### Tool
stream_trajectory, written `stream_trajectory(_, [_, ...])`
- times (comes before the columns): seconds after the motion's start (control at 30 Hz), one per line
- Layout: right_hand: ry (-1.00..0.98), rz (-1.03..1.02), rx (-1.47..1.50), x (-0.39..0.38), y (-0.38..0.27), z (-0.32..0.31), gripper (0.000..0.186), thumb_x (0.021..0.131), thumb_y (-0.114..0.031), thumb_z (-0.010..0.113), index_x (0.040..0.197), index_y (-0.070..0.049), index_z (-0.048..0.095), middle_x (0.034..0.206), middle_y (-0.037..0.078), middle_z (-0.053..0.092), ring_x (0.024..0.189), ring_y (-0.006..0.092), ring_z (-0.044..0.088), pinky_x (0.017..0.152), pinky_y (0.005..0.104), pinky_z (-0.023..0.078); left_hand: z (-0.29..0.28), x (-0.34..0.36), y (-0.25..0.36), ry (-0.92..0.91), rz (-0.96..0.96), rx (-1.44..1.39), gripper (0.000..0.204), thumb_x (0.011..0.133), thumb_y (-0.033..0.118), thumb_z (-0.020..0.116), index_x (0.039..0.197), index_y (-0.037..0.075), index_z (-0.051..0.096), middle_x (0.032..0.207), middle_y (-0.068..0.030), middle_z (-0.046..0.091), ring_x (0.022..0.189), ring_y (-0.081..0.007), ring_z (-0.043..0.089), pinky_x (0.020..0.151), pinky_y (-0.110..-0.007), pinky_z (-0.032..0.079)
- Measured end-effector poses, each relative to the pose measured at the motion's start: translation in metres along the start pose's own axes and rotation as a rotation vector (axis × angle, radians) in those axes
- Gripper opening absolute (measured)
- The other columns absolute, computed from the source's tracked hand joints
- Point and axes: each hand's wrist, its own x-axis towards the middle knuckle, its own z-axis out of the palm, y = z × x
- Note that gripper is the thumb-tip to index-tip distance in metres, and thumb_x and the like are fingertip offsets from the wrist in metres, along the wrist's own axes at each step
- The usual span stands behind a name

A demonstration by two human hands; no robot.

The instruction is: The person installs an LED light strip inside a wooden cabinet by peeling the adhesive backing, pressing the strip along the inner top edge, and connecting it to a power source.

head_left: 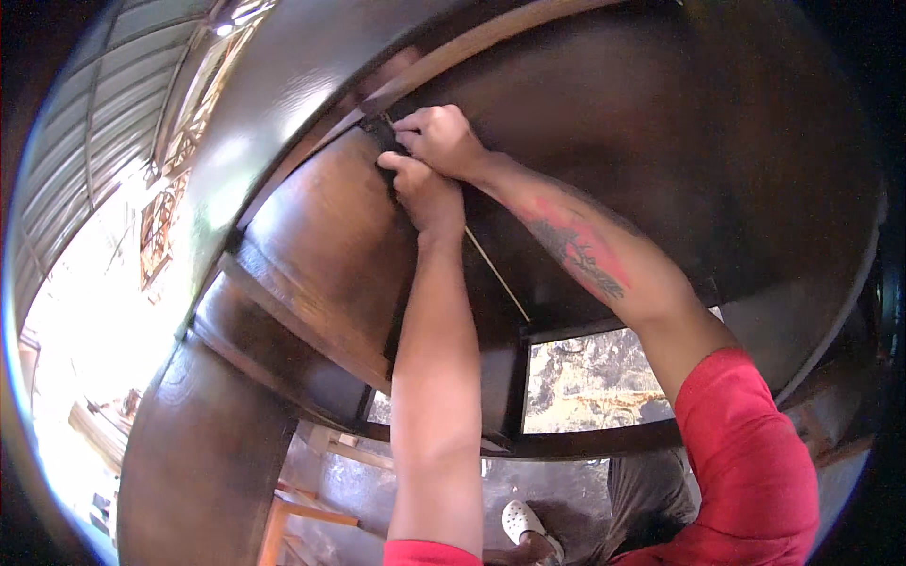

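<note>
Both my hands are at the upper corner of a dark brown, glossy wooden cabinet [604, 104], close to the underside of its upper rail [491, 36]. My right hand [442, 141] has its fingers curled together at a small dark part in the corner; the fingertips hide what they pinch. Just below it, my left hand [427, 196] is closed with its thumb pointing toward the same corner. Whatever it grips is hidden too. A thin pale strip [498, 275] runs from behind my left wrist down to the inner lower corner; I cannot tell what it is.
A brown curved-looking panel [330, 236] and a ledge [302, 316] lie left of my left forearm. Below are an opening onto a weathered surface [595, 382], an orange-brown wooden frame [274, 528] and a white clog [522, 521] on a foot. A metal roof [123, 85] shows at upper left.
</note>
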Motion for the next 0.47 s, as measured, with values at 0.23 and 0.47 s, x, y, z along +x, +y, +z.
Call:
stream_trajectory(0.23, [-0.05,0.008,0.028,-0.001,0.016,0.009,0.026,0.081,-0.018,0.06,0.102,-0.01,0.074,0.095,0.021,0.068,0.086,0.0381,0.068,0.084,0.0458,0.054,-0.024,0.024,0.001,-0.293,0.0,0.427,0.032,0.087,0.02,0.06,0.102,-0.008,0.06,0.104,-0.0314,0.065,0.103,-0.0431,0.064,0.087,-0.051,0.051])
stream_trajectory(0.47, [-0.06,-0.111,0.135,-0.002,-0.001,0.013,0.034,0.073,-0.002,0.061,0.106,-0.005,0.07,0.092,0.021,0.065,0.09,0.0374,0.063,0.083,0.045,0.052,-0.089,0.079,0.073,0.124,0.287,0.453,0.024,0.087,0.019,0.057,0.087,-0.002,0.069,0.088,-0.0236,0.069,0.085,-0.0362,0.068,0.078,-0.042,0.052])
